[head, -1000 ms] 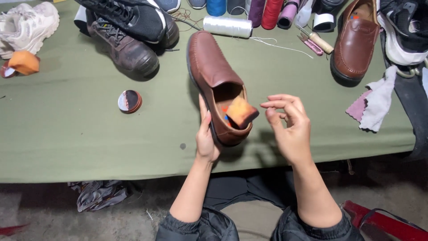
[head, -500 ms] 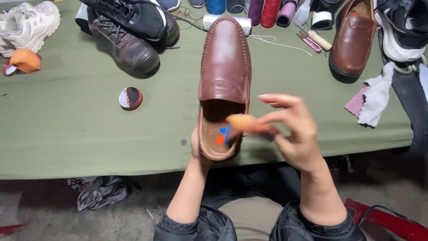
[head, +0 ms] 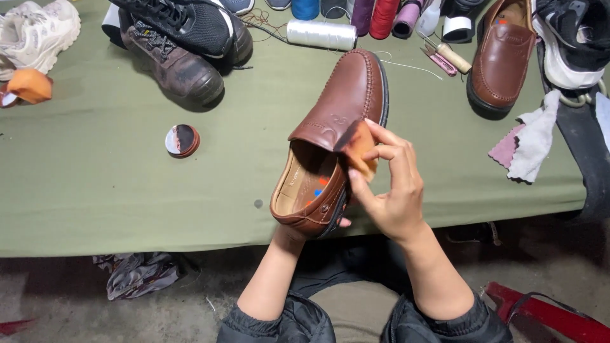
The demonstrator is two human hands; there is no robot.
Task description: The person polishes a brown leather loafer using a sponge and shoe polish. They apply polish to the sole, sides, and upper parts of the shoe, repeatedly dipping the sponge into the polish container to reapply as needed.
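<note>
From the head camera, the right hand (head: 393, 190) sits just right of centre, its fingers pinched on a small orange sponge pad (head: 359, 147) whose dark-stained edge presses against the side of a brown leather loafer (head: 337, 136). The left hand (head: 298, 232) is mostly hidden beneath the heel of that shoe; only a fingertip shows at the lower edge, so it seems to cup the heel from below, though the grip itself cannot be made out. The loafer is tilted, toe towards the upper right, heel towards the lower centre, held above the near edge of the olive-green table cover (head: 95, 190).

An open round polish tin (head: 182, 140) lies left of centre, well apart from the hands. The matching second loafer (head: 502, 54) stands at the upper right, with a grey rag (head: 534, 143) and a pink cloth (head: 505, 147) below it. A brown work boot (head: 175, 67) and a black sneaker (head: 184, 22) fill the upper left, a white sneaker (head: 38, 32) the far corner. Thread spools (head: 321, 33) line the top edge.

This looks like the rubbing-in step, with polish being worked along the shoe's side near the collar. Judging by the stance, the next stroke calls for steady pressure from the pad while the lower hand turns the shoe to expose unworked leather.
</note>
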